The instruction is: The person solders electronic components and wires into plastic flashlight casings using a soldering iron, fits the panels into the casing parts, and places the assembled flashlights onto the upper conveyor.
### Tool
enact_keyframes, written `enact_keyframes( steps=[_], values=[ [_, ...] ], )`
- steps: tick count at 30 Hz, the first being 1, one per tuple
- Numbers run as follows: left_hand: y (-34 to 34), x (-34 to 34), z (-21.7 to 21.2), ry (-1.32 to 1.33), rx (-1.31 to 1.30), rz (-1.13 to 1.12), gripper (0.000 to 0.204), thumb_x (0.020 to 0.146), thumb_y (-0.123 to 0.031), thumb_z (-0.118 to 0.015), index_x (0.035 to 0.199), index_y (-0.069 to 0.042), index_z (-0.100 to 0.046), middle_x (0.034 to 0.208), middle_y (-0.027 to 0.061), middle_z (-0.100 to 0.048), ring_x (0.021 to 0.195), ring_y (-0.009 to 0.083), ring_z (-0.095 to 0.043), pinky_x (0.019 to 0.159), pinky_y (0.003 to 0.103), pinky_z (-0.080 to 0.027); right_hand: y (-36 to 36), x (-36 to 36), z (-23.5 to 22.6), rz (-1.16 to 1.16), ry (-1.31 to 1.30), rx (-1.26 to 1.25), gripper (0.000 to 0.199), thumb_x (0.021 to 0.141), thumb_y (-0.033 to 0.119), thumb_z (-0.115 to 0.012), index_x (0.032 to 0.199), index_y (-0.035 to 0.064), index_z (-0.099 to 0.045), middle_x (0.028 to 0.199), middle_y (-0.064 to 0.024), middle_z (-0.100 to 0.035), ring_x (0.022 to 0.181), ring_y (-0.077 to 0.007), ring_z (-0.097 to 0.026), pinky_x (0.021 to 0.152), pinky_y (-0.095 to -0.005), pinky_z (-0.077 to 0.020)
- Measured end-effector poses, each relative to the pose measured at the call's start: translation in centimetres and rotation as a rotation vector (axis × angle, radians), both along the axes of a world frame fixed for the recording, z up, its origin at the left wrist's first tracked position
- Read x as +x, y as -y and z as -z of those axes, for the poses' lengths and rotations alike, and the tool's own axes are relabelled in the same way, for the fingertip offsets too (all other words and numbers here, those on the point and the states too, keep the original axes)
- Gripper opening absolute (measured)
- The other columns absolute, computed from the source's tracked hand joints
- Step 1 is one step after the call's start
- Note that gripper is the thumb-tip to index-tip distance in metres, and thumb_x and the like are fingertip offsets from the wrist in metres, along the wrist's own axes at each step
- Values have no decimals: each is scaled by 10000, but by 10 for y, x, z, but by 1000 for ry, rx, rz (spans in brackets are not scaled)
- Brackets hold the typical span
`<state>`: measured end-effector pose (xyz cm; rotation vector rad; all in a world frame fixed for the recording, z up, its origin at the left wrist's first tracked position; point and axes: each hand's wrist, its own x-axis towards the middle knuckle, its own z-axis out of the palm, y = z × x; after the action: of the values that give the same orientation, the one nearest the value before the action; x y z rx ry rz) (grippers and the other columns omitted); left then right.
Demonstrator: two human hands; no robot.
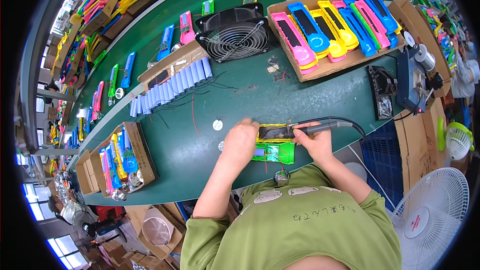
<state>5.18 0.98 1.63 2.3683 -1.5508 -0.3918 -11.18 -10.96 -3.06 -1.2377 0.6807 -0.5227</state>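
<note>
My right hand [318, 144] grips a soldering iron [320, 128] by its dark handle, its tip end pointing left over a yellow plastic casing [274, 139]. At that casing's left end my left hand [240, 144] is closed, and what its fingertips pinch is hidden. Just nearer to me lies a green plastic casing [286, 154] with a green circuit board, red wires and a purple battery cell inside. A round silvery lamp head [281, 177] sits at the table edge below it, close to my shirt.
Purple battery cells [172, 86] with wires stand in a row behind. A black fan [234, 37] stands farther back. Cardboard boxes of colourful casings flank me, one at right [345, 57], one at left [147, 152]. Solder spool [425, 58] and soldering station [413, 82] stand right.
</note>
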Motion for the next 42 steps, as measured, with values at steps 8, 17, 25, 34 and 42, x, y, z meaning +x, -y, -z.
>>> enact_keyframes(
  steps=[8,17,25,34,42],
  values=[
    [1,-2,-2,5,-12,-7,49,721,7,-497,723,17,-545,751,190,-528,736,364,-572,641,437,-466,-2,0,-2,18,-25,-4,127,778,29,-648,878,-42,-613,732,-72,-629,635,-117,-627,565,-215,-493],
    [1,-2,-2,13,3,-7,60,729,-2,-493,724,18,-549,755,192,-532,737,366,-574,645,437,-469,3,-27,-21,83,101,-101,216,771,39,-660,959,-21,-572,820,-113,-646,676,-183,-643,648,-290,-523],
    [1,-2,4,3,-10,-25,70,734,-19,-494,716,12,-555,760,197,-533,731,371,-571,649,444,-466,26,-37,-14,-188,-89,-1076,535,637,141,-747,1115,85,-513,1084,-78,-586,1143,-263,-481,1027,-531,-251],
    [-1,-5,-5,101,-43,-8,96,740,-71,-546,766,-7,-612,743,154,-525,758,322,-549,670,403,-449,30,-37,-3,-193,-87,-1085,554,637,72,-722,1138,78,-488,1115,-115,-564,1107,-274,-510,1017,-517,-278],
    [-6,-41,-12,158,-154,465,269,668,-132,-571,920,-73,-644,964,56,-527,946,230,-483,792,367,-395,28,-37,-3,-183,-79,-1056,573,626,43,-719,1147,78,-483,1122,-125,-560,1099,-276,-517,1012,-514,-288]
  ],
)
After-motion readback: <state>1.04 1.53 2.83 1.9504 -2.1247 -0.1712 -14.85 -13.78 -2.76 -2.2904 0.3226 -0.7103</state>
